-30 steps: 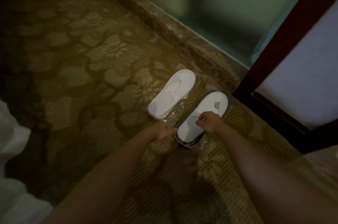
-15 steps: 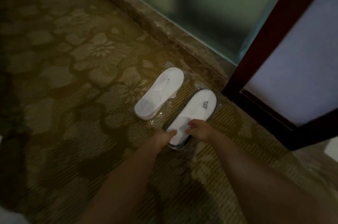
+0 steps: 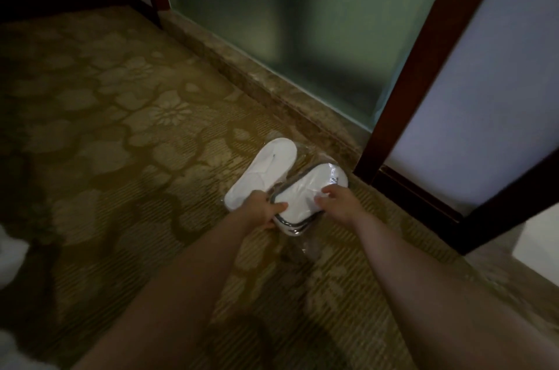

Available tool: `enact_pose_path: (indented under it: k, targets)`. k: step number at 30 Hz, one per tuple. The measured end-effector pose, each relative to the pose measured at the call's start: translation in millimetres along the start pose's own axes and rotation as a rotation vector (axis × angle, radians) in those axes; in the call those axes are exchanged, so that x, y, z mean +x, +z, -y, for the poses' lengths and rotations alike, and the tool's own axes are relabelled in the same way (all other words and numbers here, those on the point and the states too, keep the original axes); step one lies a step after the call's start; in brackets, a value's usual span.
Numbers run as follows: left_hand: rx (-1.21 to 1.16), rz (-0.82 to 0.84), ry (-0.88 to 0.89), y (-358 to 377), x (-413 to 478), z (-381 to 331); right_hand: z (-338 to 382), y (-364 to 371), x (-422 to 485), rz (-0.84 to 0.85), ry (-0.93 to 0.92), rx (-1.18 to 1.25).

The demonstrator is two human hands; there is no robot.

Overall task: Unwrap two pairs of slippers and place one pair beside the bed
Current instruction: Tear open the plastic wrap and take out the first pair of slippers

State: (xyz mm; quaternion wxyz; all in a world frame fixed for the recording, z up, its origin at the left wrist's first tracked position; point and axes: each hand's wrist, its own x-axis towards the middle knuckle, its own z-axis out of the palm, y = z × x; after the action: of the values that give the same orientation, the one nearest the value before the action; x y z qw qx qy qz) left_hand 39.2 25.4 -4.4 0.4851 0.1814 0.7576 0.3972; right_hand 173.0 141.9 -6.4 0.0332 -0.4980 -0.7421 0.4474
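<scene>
Patterned carpet (image 3: pixel 121 158): white wrapped slippers (image 3: pixel 305 197), glossy film, both hands' grip.

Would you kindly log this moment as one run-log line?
stage: unwrapping | left hand: gripping grey-trimmed slipper pack | right hand: pinching its wrap | white slipper pack: on carpet

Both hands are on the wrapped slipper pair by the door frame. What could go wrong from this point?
1. The left hand and right hand grip the grey-edged pair through slick clear plastic wrap; it could slip out.
2. The plain white pair lies touching it, so pulling may drag it along.
3. In dim light the wrap's opening is hard to find.
</scene>
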Motion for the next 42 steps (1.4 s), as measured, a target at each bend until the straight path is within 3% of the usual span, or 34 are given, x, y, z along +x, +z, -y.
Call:
enact_pose_path:
  k: [3,6,11,16,19,22,25,31,38,42]
  targets:
    - [0.029,0.042,0.032,-45.0,-22.4,-8.4,21.7,-0.6,-8.7,-0.247,0.01,-0.068]
    - [0.011,0.069,0.027,-93.0,-49.4,-7.5,48.9,-1.8,-22.3,-0.367,0.113,0.235]
    - [-0.027,0.08,0.073,-156.3,-85.5,13.7,85.7,6.5,-39.3,-0.206,0.22,0.78]
    - [-0.016,0.203,-0.014,-197.7,-110.8,23.9,113.3,15.4,-54.7,0.024,0.114,0.97]
    - [0.1,0.083,-0.039,-195.1,-124.7,20.2,126.2,14.7,-61.9,0.021,0.031,0.916]
    - [0.218,-0.208,0.052,-179.2,-125.5,14.5,131.6,12.2,-67.1,-0.027,-0.059,0.759]
    - [0.112,-0.344,0.195,-157.2,-118.8,-4.5,136.6,8.1,-72.2,-0.08,-0.147,0.667]
    - [-0.074,-0.323,0.397,-108.5,-106.3,-42.1,141.4,11.5,-84.1,-0.063,-0.228,0.573]
    - [-0.346,-0.218,0.338,-108.9,-102.3,-30.8,147.1,18.3,-87.9,0.027,-0.322,0.388]
    - [-0.367,-0.287,0.291,-122.5,-96.7,-21.8,156.2,19.4,-86.2,0.13,-0.41,0.279]
